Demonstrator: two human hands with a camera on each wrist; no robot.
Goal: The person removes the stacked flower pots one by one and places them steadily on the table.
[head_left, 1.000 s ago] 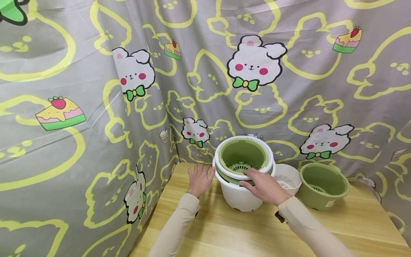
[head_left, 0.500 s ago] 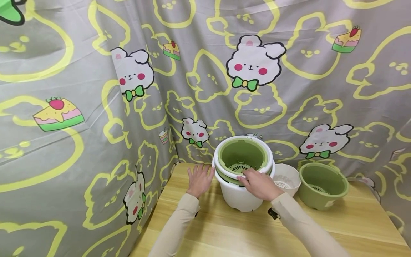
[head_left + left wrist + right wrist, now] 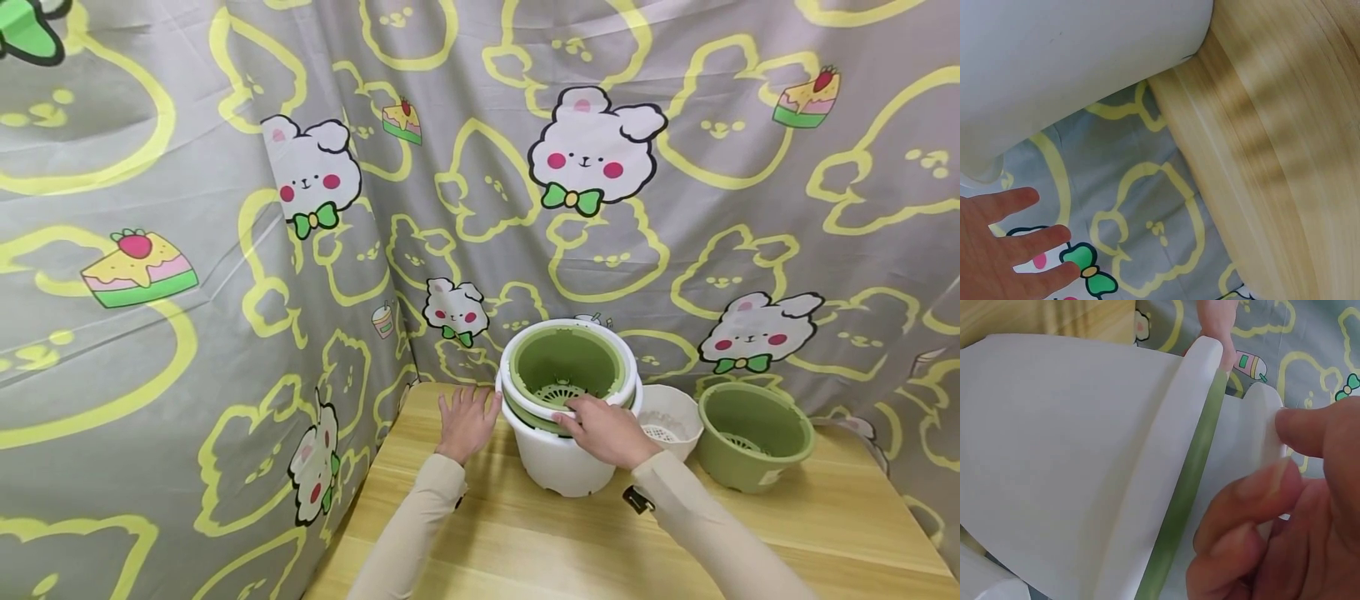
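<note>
Two nested flower pots stand stacked on the table in the head view. The lower white flower pot [image 3: 564,458] carries a smaller white flower pot [image 3: 514,388] with a green slotted basket [image 3: 558,358] inside. A green rim [image 3: 1179,506] shows between the two white rims in the right wrist view. My right hand [image 3: 613,433] grips the upper pot's near rim, thumb outside; its curled fingers are close up in the right wrist view. Beside the stack on the left, my left hand [image 3: 467,423] has its fingers spread, the thumb at the lower pot's rim.
Right of the stack are a white slotted basket [image 3: 678,404] and a green flower pot [image 3: 750,467]. The wooden table [image 3: 525,542] ends at a patterned curtain [image 3: 480,192] along the back and left.
My right hand has shifted slightly left along the rim of the upper pot. The left hand and the stacked pots look unmoved.
</note>
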